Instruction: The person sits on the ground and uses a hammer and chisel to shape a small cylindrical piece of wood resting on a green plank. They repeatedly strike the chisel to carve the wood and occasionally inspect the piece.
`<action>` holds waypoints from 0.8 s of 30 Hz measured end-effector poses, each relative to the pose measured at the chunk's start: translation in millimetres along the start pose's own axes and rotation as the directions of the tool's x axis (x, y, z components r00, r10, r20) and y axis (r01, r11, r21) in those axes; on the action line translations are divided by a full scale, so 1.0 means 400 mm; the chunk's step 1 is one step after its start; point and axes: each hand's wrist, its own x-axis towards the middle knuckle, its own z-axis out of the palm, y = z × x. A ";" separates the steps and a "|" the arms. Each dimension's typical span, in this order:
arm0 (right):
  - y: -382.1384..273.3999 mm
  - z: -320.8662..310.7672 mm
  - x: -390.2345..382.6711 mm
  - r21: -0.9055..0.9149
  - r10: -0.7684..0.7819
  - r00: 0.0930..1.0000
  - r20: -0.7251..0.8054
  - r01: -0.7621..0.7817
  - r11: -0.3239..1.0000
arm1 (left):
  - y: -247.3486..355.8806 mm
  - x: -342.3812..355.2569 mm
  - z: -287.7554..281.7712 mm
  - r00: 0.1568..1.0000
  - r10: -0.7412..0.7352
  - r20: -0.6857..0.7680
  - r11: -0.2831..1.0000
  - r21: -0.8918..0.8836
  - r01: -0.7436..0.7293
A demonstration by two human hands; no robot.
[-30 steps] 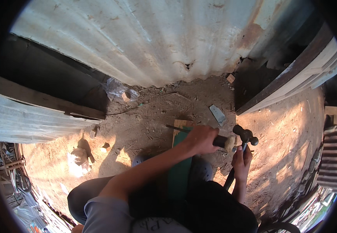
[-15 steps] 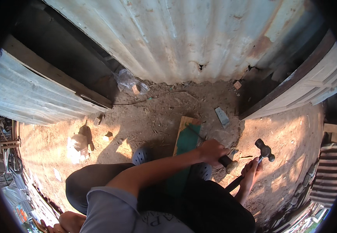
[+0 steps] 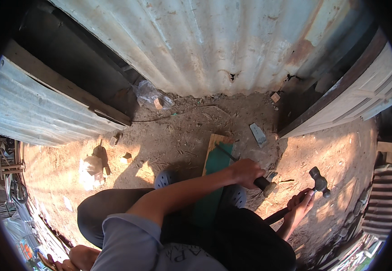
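Chiselling step: left hand [image 3: 245,171] closed on dark wooden-handled chisel [image 3: 262,183] over green-painted wooden board [image 3: 214,180]; right hand [image 3: 300,208] fisted round black steel-headed hammer [image 3: 318,181], raised beside; strike seems due.

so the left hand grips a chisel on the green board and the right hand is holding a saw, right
Not quite. The right hand holds a hammer, not a saw, as the head view shows. The left hand does grip the chisel over the green board.

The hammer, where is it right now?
In the head view the hammer is at lower right, held in the right hand, its head raised over the dirt just right of the left hand and the green board.
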 end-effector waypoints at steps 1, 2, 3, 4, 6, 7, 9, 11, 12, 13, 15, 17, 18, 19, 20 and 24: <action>-0.008 0.002 -0.001 0.023 -0.002 1.000 -0.025 0.002 1.000 | 0.001 -0.002 0.004 1.000 0.008 0.007 1.000 0.008 -0.008; -0.014 0.004 -0.002 0.046 -0.003 0.999 -0.050 0.005 0.999 | 0.002 -0.006 0.009 1.000 0.016 0.013 1.000 0.015 -0.016; -0.017 0.003 -0.002 0.049 -0.008 0.998 -0.065 0.011 0.999 | 0.006 -0.008 0.007 0.999 0.028 0.023 0.999 0.022 -0.028; -0.017 0.002 -0.003 0.052 -0.007 0.998 -0.065 0.011 0.999 | 0.008 -0.010 0.004 0.999 0.032 0.016 0.999 0.014 -0.033; -0.015 0.000 -0.005 0.057 -0.004 0.998 -0.058 0.007 0.998 | 0.012 -0.016 0.002 0.999 0.036 -0.001 0.999 -0.005 -0.036; -0.010 -0.005 -0.006 0.056 0.000 0.998 -0.056 0.003 0.998 | 0.010 -0.016 0.004 0.998 0.061 -0.015 0.998 -0.010 -0.061; -0.007 -0.009 -0.010 0.052 0.008 0.999 -0.053 -0.005 0.999 | 0.010 -0.014 0.008 0.992 0.116 -0.043 0.993 -0.017 -0.116; -0.022 -0.002 -0.018 0.031 -0.018 0.999 -0.044 0.019 0.999 | 0.016 -0.011 0.013 0.995 0.101 -0.012 0.995 0.012 -0.100; -0.035 0.001 -0.020 0.017 -0.034 0.999 -0.038 0.035 0.999 | 0.020 -0.007 0.017 0.996 0.094 0.000 0.995 0.024 -0.094; -0.040 -0.004 -0.015 0.030 -0.038 0.998 -0.044 0.040 0.999 | 0.022 -0.005 0.021 0.995 0.095 -0.004 0.995 0.037 -0.095; -0.048 -0.020 -0.004 0.057 -0.046 0.998 -0.054 0.049 0.997 | 0.019 -0.004 0.031 0.995 0.094 -0.014 0.994 0.064 -0.093; -0.057 -0.032 -0.001 0.071 -0.047 0.997 -0.067 0.052 0.996 | 0.008 -0.007 0.043 0.994 0.109 -0.026 0.992 0.068 -0.107; -0.058 -0.038 -0.002 0.082 -0.045 0.996 -0.077 0.051 0.995 | 0.008 -0.011 0.039 0.993 0.117 -0.028 0.991 0.071 -0.115; -0.058 -0.044 -0.002 0.076 -0.042 0.995 -0.086 0.049 0.996 | 0.011 -0.012 0.036 0.992 0.120 -0.043 0.992 0.050 -0.118; -0.058 -0.050 -0.003 0.070 -0.039 0.995 -0.095 0.046 0.997 | 0.014 -0.013 0.033 0.991 0.122 -0.059 0.992 0.028 -0.121; -0.046 -0.075 -0.022 0.039 0.017 0.995 -0.095 -0.013 0.999 | 0.016 -0.009 0.026 0.998 0.033 -0.049 0.999 0.028 -0.032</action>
